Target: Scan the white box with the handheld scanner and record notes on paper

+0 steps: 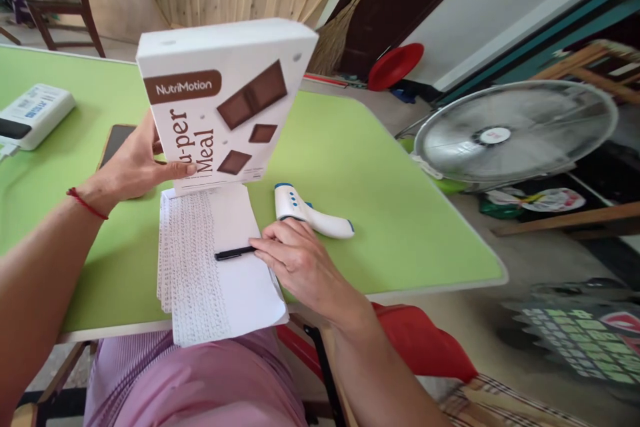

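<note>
My left hand grips a white NutriMotion box by its lower left side, thumb across the front. The box stands on edge above the table, its printed face with brown chocolate squares turned toward me. Below it lies a stack of paper sheets, covered with handwriting on the left part. My right hand rests at the right edge of the sheets, its fingers closed on the end of a black pen that points left. Just beyond that hand is a white and blue infrared thermometer, lying on its side.
The green table has a white power bank with a cable at the left. A dark phone lies partly behind my left hand. To the right stand a fan and a red stool; a straw broom leans behind.
</note>
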The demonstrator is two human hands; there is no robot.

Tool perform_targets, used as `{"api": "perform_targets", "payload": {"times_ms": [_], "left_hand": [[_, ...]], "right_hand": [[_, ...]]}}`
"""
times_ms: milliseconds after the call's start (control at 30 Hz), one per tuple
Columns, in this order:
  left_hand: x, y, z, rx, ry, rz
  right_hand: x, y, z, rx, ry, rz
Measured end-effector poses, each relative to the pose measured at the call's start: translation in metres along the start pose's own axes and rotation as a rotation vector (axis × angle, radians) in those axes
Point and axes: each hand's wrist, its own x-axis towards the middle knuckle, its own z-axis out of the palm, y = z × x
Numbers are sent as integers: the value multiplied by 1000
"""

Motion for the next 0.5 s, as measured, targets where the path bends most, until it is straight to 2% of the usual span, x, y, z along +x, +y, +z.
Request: {"api": "perform_targets", "payload": {"times_ms": [167, 300, 367, 467, 500], "left_hand": [[0, -13, 5, 160, 44, -37], [-1, -16, 7, 342, 54, 22], [-4, -12, 7, 500, 165, 121], [-13, 3, 11, 709, 493, 354], [-16, 9, 15, 754, 560, 427]], "right_hand": [[-1, -2, 0, -13, 13, -4], [-2, -3, 1, -47, 7, -19], [-1, -3, 1, -59, 11, -31], [0, 0, -1, -2, 78, -30], [1, 2, -2, 44, 128, -23]]}}
